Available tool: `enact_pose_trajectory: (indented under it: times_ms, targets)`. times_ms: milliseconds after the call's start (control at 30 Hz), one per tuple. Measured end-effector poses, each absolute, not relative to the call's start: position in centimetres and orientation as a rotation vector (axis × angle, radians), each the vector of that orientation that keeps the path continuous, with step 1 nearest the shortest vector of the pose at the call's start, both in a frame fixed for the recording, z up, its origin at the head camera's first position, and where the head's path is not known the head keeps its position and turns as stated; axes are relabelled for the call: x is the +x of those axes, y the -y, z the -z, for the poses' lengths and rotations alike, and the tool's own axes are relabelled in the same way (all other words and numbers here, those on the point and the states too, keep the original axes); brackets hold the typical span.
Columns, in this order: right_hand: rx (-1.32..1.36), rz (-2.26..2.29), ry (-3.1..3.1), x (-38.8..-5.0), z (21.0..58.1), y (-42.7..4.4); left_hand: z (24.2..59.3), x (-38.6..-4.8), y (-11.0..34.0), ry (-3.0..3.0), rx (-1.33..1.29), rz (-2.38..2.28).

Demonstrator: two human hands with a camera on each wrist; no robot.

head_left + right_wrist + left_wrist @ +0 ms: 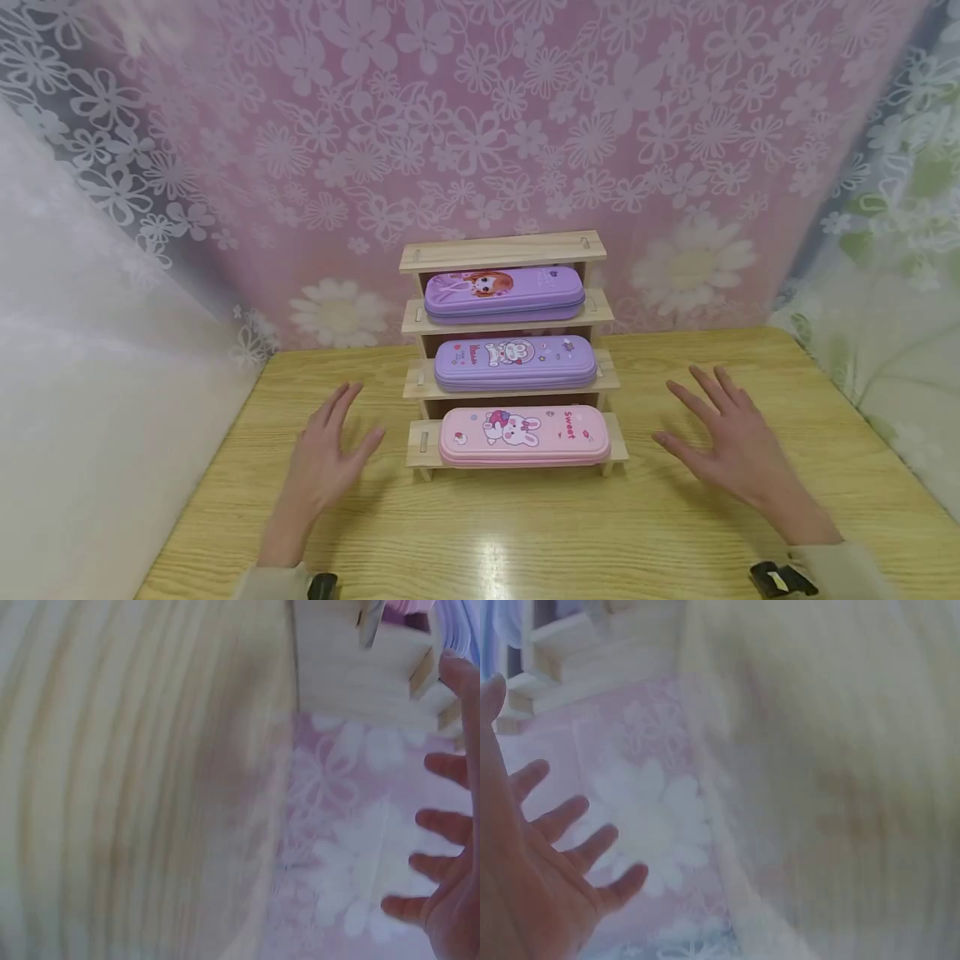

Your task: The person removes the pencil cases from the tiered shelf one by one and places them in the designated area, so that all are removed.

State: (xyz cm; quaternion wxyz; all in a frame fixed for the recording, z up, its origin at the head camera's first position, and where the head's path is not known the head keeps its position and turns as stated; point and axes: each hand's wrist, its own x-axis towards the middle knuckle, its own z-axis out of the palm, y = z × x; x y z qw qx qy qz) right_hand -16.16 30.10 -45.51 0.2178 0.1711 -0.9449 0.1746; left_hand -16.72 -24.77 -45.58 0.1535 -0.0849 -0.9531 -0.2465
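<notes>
A stepped wooden rack [504, 248] stands on the table, with a pencil case on each of its three lower tiers. The top case [528, 292] is purple with a girl's picture. Below it lies a lilac case [570, 354] with a bunny. On the lowest tier rests a pink case [468, 433] marked "Sweet". My left hand [324, 462] hovers left of the rack, fingers spread, touching nothing. To the right of the rack, my right hand [738, 454] is held likewise, fingers apart and holding nothing. Both wrist views show spread fingers beside the rack's ends.
The wood-grain table [360, 542] extends around the rack. Behind it hangs a pink floral curtain [480, 150]. Pale patterned sheets close off the left [97, 350] and right sides. Each wrist carries a black strap [780, 579].
</notes>
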Motion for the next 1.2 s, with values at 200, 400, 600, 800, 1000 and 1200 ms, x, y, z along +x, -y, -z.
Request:
enact_pose_trajectory:
  times_ms: [200, 400, 600, 800, 1000, 1200]
  targets:
    - [0.687, -0.679, 2.398, -15.9, 45.7, -27.1, 44.6, -17.9, 22.3, 2.587, -0.335, 1.122]
    - [0.809, -0.833, 2.368, -15.8, 45.9, -24.8, 44.6, -19.5, 20.2, 2.531, -0.350, 1.328]
    - [0.851, -0.929, 2.377, -15.9, 45.9, -23.3, 45.1, -21.0, 18.8, 2.502, -0.298, 1.609]
    - [0.896, -0.913, 2.385, -16.4, 45.9, -21.9, 45.9, -22.0, 18.4, 2.414, -0.232, 1.864]
    - [0.902, -0.899, 2.365, -16.9, 46.1, -21.6, 46.1, -22.7, 18.1, 2.355, -0.232, 1.962]
    - [0.830, -1.042, 2.465, -17.1, 46.2, -21.6, 46.1, -22.7, 17.8, 2.338, -0.214, 1.996]
